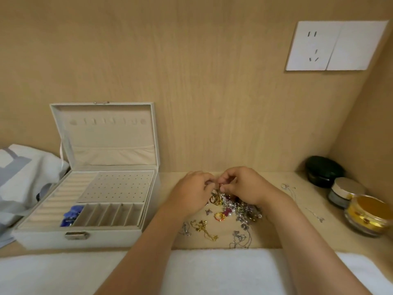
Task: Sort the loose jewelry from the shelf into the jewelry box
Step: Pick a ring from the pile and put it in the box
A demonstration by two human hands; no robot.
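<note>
A small piece (220, 185) is being pinched by left hand (191, 193) and right hand (244, 186) over jewelry pile (238, 207); judged light, tangle-prone, best lifted singly.

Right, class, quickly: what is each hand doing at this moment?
Left hand: fingers curled, pinching a small piece of jewelry above the pile.
Right hand: fingers curled, pinching the same piece; its kind cannot be told.

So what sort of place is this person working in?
Likely a home bedroom or dressing nook: a wooden shelf with a wall socket above, an open jewelry box, cosmetic jars in the corner, and a pile of loose jewelry.
</note>
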